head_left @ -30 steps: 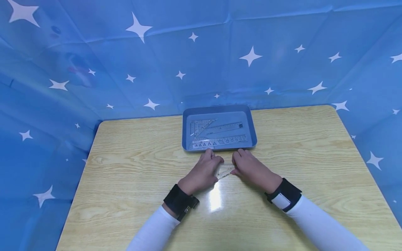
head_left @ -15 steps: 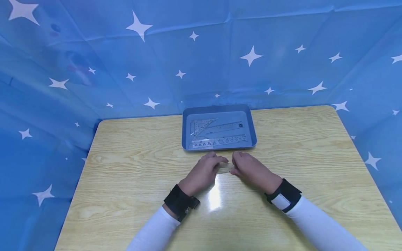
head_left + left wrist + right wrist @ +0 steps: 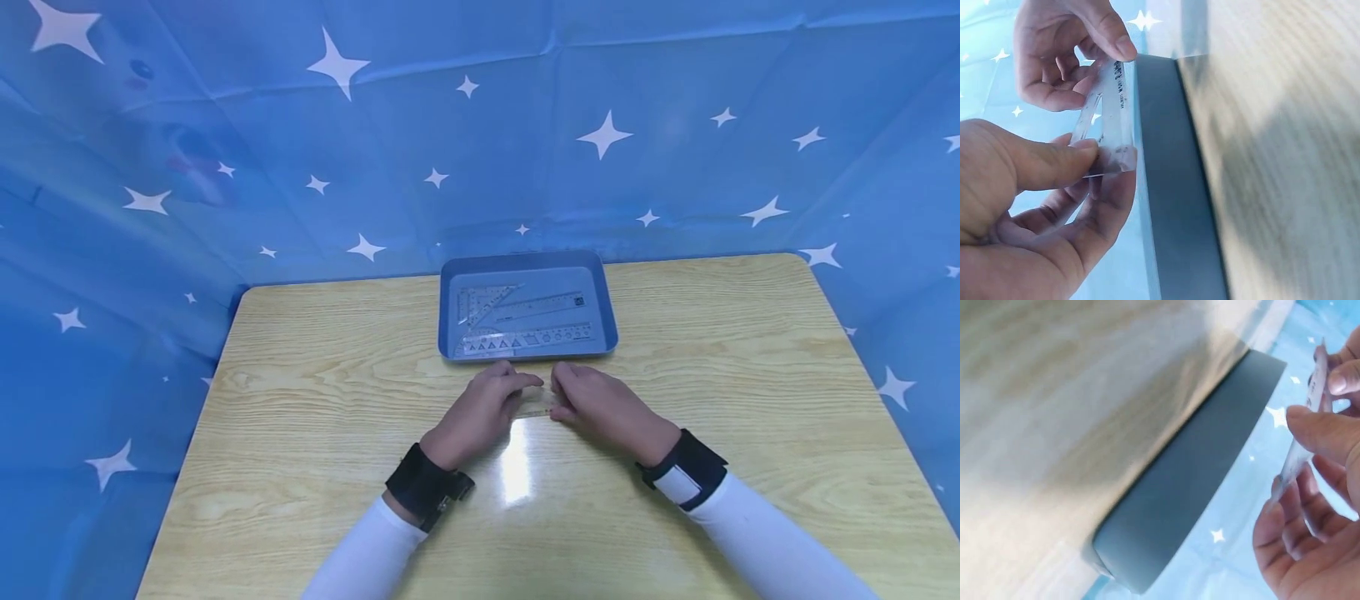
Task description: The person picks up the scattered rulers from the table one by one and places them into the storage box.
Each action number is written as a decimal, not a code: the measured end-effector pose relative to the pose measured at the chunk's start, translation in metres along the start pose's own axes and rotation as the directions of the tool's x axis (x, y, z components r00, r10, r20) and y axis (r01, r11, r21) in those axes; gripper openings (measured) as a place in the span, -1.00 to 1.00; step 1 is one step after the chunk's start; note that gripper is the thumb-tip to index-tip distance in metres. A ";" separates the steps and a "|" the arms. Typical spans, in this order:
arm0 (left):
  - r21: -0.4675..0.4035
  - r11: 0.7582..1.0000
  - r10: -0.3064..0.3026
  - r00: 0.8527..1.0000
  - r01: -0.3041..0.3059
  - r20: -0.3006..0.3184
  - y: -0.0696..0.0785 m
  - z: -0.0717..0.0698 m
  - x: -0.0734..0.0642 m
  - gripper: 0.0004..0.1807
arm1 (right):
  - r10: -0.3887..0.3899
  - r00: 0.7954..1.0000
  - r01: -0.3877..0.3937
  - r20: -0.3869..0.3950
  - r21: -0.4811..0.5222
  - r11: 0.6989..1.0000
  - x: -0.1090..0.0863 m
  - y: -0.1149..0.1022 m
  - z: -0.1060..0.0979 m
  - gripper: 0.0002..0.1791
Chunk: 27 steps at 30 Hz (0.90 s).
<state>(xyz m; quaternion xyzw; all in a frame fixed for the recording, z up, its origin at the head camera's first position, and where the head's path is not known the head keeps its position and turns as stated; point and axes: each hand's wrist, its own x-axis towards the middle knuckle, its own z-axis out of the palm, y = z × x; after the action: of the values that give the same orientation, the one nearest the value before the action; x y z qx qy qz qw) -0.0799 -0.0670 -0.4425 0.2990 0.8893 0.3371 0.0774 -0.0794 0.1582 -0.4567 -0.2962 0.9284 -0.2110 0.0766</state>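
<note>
A clear plastic set square [image 3: 534, 406] with black print is held up between my two hands, in front of the blue tray. My left hand [image 3: 476, 414] pinches one end between thumb and fingers. At the other end, my right hand [image 3: 606, 408] pinches it the same way. The left wrist view shows the set square [image 3: 1115, 119] tilted, with a cutout in its middle; fingers cover both its ends. In the right wrist view the set square [image 3: 1304, 434] appears nearly edge-on.
The blue tray [image 3: 555, 279] stands at the back of the wooden table [image 3: 337, 367]. In it lie another set square [image 3: 480, 302], a clear ruler [image 3: 543, 305] and a stencil ruler [image 3: 536, 337]. A blue curtain with white stars [image 3: 510, 167] hangs right behind the table.
Over the second, the set square has tilted, its face now looking narrower in the head view. My left index finger has shifted slightly down and toward the right hand. Both hands keep their hold.
</note>
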 end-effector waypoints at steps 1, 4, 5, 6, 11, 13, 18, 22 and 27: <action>-0.008 1.000 0.004 1.000 -0.004 -0.013 0.000 -0.002 0.000 -0.60 | -0.006 1.000 0.005 -0.015 -0.009 1.000 0.000 -0.001 -0.001 -0.61; -0.032 0.999 0.014 0.999 -0.016 -0.044 0.000 -0.007 -0.001 -0.61 | -0.032 0.997 0.028 -0.064 -0.060 0.998 0.000 -0.006 -0.004 -0.58; -0.038 0.999 0.015 0.998 -0.017 -0.054 0.000 -0.009 -0.001 -0.60 | -0.045 0.996 0.038 -0.081 -0.084 0.996 0.000 -0.008 -0.005 -0.57; -0.039 0.999 0.015 0.998 -0.018 -0.064 0.000 -0.011 -0.001 -0.60 | -0.061 0.993 0.050 -0.099 -0.107 0.993 0.000 -0.009 -0.006 -0.56; -0.053 0.999 -0.014 0.996 0.009 -0.085 0.001 -0.022 0.000 -0.57 | -0.151 0.969 0.115 -0.198 -0.180 0.977 0.003 -0.011 -0.013 -0.56; -0.065 0.998 -0.032 0.996 0.027 -0.084 0.002 -0.026 0.001 -0.56 | -0.184 0.954 0.139 -0.237 -0.194 0.971 0.006 -0.010 -0.017 -0.56; -0.102 0.993 -0.069 0.994 0.060 -0.083 0.003 -0.037 0.005 -0.59 | -0.251 0.922 0.190 -0.294 -0.222 0.956 0.014 -0.006 -0.025 -0.58; -0.106 0.992 -0.076 0.994 0.068 -0.082 0.002 -0.046 0.008 -0.59 | -0.293 0.907 0.222 -0.301 -0.247 0.943 0.022 -0.003 -0.033 -0.57; -0.085 0.993 -0.087 0.992 0.080 -0.090 0.002 -0.057 0.015 -0.58 | -0.324 0.902 0.242 -0.286 -0.288 0.927 0.034 -0.003 -0.047 -0.55</action>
<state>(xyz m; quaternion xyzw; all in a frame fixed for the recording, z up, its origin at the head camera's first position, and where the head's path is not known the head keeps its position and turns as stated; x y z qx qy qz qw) -0.1102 -0.0887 -0.3967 0.2421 0.8893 0.3830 0.0618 -0.1178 0.1524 -0.4133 -0.3967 0.8935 -0.1497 -0.1481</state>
